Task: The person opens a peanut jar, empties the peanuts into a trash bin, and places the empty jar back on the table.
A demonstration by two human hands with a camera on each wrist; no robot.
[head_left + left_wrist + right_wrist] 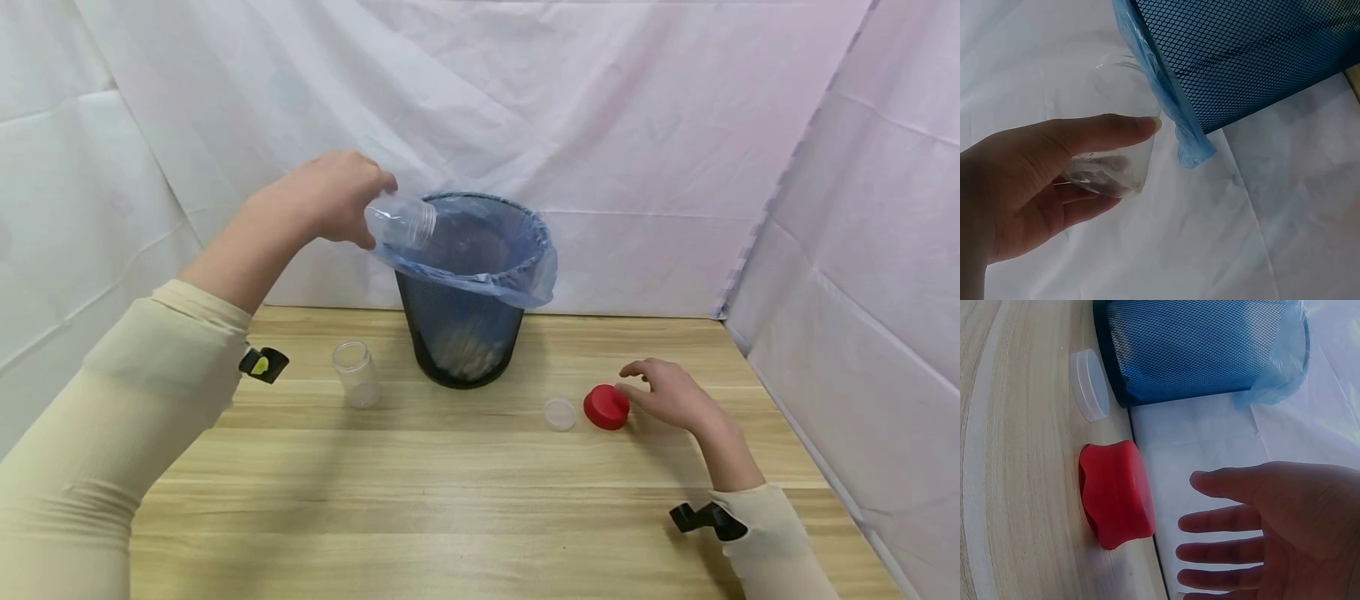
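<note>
My left hand (341,200) grips a clear plastic jar (401,221), tipped on its side with its threaded mouth over the left rim of the bin (468,325). In the left wrist view, the thumb and fingers of that hand (1054,169) curl round the jar (1129,94), just outside the bin's blue liner (1166,94). A red lid (606,407) with a wavy edge lies on the table. Beside it hovers my right hand (671,396), fingers loosely extended; the right wrist view shows a gap between this hand (1260,531) and the red lid (1116,494).
A second clear jar (358,375) stands upright, uncapped, left of the bin. A small translucent lid (559,413) lies left of the red one. Pale pieces (468,352) show through the bin's mesh near its base. White sheets (637,167) enclose the wooden table (450,500).
</note>
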